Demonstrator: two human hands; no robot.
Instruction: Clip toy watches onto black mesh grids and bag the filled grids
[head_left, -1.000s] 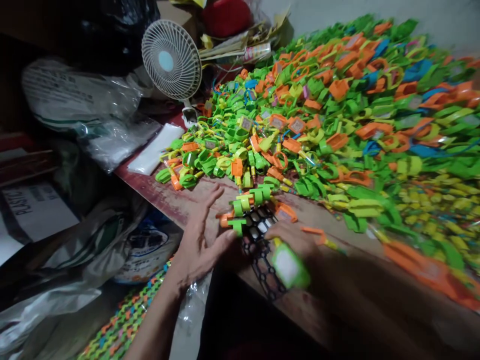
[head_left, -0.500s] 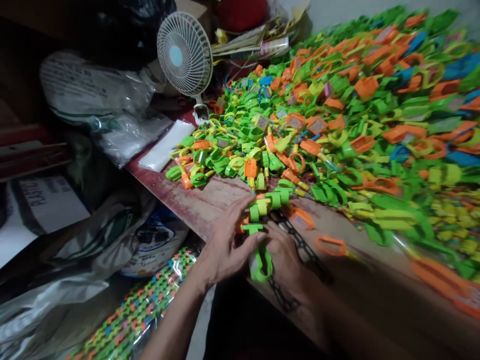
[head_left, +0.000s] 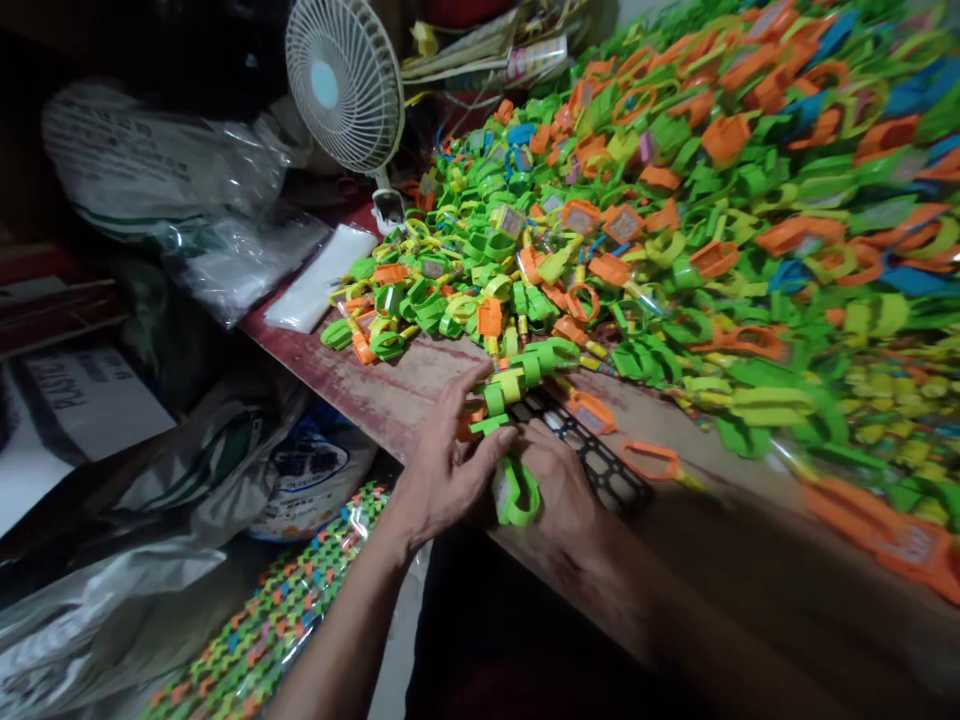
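Note:
My left hand (head_left: 442, 465) curves around the near end of a row of green and yellow plastic toy watches (head_left: 534, 366), its thumb pressed across them. Against it, my right hand (head_left: 559, 485) is closed at a green toy watch (head_left: 517, 495) that hangs below the row; its fingertips are mostly hidden. Under and beyond my right hand lies a black strip with rounded holes (head_left: 592, 455). Close to this strip are an orange toy watch (head_left: 592, 411) and an orange loop (head_left: 651, 461) with a yellow end.
A big heap of green, orange, yellow and blue toy watches (head_left: 675, 230) covers the table's back and right. A white fan (head_left: 345, 85) stands behind, near white plastic bags (head_left: 321, 278). Below the table edge (head_left: 330, 415), clear packs of small coloured pieces (head_left: 285, 610) lie at left.
The view has shifted slightly, so the fan and heap sit higher and further left. Both hands stay together at the row, and more of the black strip shows beside my right hand.

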